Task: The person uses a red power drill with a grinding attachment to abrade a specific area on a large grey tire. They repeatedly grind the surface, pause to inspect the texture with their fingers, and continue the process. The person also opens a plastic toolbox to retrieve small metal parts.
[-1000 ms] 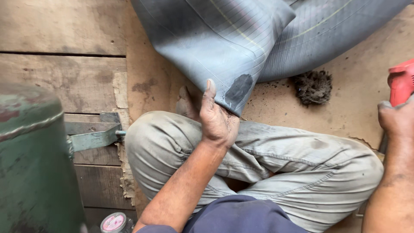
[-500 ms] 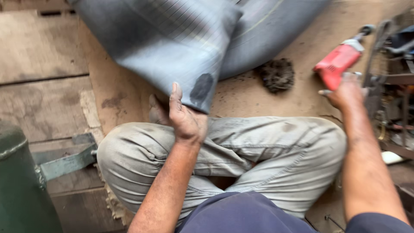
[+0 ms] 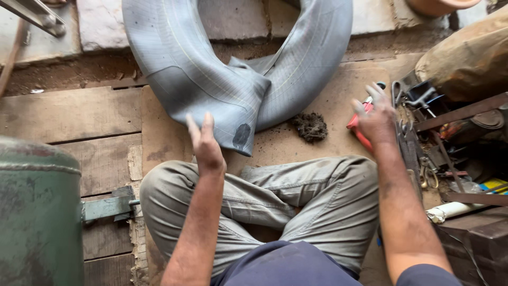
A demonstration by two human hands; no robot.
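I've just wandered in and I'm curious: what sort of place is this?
Probably a small tyre-repair workshop. A grey rubber inner tube with a dark patch lies folded on the floor, a green metal tank stands at the left, and hand tools are heaped at the right.

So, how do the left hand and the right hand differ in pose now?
The left hand is raised, open and empty, just short of the grey inner tube. The right hand reaches out to the side and lies on a red tool. Both hands show their backs to the camera.
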